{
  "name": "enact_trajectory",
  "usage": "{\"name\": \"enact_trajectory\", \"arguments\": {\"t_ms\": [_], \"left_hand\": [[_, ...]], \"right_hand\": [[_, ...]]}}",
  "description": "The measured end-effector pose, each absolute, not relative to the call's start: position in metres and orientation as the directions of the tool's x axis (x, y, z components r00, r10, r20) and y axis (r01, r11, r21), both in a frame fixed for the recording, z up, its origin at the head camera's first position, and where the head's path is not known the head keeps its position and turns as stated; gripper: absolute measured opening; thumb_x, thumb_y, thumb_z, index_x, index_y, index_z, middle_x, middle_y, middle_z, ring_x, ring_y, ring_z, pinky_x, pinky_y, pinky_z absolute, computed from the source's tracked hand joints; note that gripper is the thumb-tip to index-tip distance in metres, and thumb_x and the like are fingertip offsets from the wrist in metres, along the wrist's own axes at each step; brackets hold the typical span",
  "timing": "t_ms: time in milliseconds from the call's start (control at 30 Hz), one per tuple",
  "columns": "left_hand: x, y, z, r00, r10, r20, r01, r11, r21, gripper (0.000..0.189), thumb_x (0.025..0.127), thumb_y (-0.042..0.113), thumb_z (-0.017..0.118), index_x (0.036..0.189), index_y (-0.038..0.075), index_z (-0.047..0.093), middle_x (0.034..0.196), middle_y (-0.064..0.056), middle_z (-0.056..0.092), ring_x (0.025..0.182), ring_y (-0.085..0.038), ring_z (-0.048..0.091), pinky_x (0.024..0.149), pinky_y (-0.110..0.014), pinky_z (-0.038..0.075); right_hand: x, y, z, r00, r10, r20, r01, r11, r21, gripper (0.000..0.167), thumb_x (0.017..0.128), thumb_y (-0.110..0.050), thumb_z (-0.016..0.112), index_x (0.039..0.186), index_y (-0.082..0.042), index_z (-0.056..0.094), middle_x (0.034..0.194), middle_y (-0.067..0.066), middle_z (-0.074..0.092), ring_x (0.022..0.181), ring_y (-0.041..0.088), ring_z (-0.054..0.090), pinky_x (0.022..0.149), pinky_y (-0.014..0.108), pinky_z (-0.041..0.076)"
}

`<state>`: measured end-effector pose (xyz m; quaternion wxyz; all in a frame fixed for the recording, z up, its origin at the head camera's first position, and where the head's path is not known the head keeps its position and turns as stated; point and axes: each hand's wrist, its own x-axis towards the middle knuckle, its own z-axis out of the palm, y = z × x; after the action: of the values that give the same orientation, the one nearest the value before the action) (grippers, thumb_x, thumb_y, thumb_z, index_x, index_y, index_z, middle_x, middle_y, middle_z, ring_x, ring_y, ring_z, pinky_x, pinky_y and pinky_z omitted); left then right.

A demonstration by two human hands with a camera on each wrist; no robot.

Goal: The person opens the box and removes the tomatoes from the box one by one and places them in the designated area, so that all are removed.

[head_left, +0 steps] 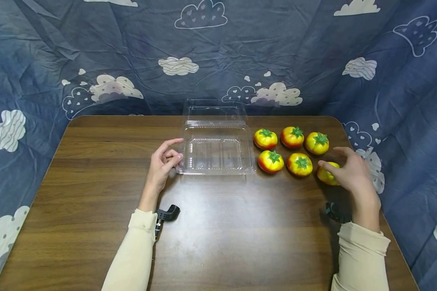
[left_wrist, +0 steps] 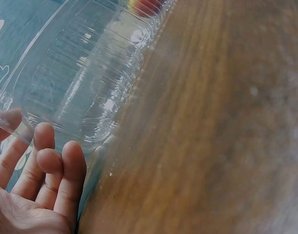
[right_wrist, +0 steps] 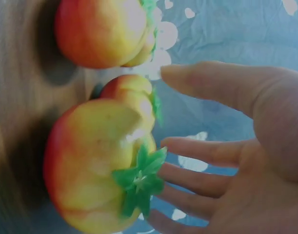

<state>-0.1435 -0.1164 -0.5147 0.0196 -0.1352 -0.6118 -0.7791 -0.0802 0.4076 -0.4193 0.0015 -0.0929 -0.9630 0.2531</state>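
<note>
A clear plastic clamshell container [head_left: 215, 171] lies with its lid [head_left: 215, 112] folded back at the table's far edge. At its left side is my left hand [head_left: 162, 165], thumb and index finger apart and fingertips right at the rim; the left wrist view shows the loosely bent fingers [left_wrist: 73, 151] by the container's corner. Over at the right, my right hand [head_left: 353, 171] reaches over a yellow-red toy tomato [head_left: 327, 177] with a green leafy top. In the right wrist view, the spread thumb and fingers [right_wrist: 202, 83] stand around the space above the tomatoes, holding nothing.
Several more toy tomatoes [head_left: 292, 137] stand in two rows between the container and my right hand. The brown wooden table [head_left: 211, 234] has its right edge close to the right forearm. A blue cloud-patterned cloth [head_left: 204, 48] hangs behind the table.
</note>
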Motion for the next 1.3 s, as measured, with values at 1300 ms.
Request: {"name": "enact_trajectory", "arguments": {"t_ms": [1300], "left_hand": [[-0.164,-0.107,-0.516,-0.946,0.138,0.292,0.253,-0.249,0.935,0.044,0.095,-0.012,0.062,0.139,-0.006,0.061,0.071,-0.013,0.066,0.055,-0.015,0.059,0.053,-0.023,0.051]], "right_hand": [[-0.113,0.324,-0.434,-0.991,-0.087,0.100,-0.118,0.925,-0.360,0.090,0.103,-0.067,0.048,0.170,-0.016,0.017,0.177,0.016,-0.006,0.163,0.041,-0.010,0.121,0.076,-0.011]]}}
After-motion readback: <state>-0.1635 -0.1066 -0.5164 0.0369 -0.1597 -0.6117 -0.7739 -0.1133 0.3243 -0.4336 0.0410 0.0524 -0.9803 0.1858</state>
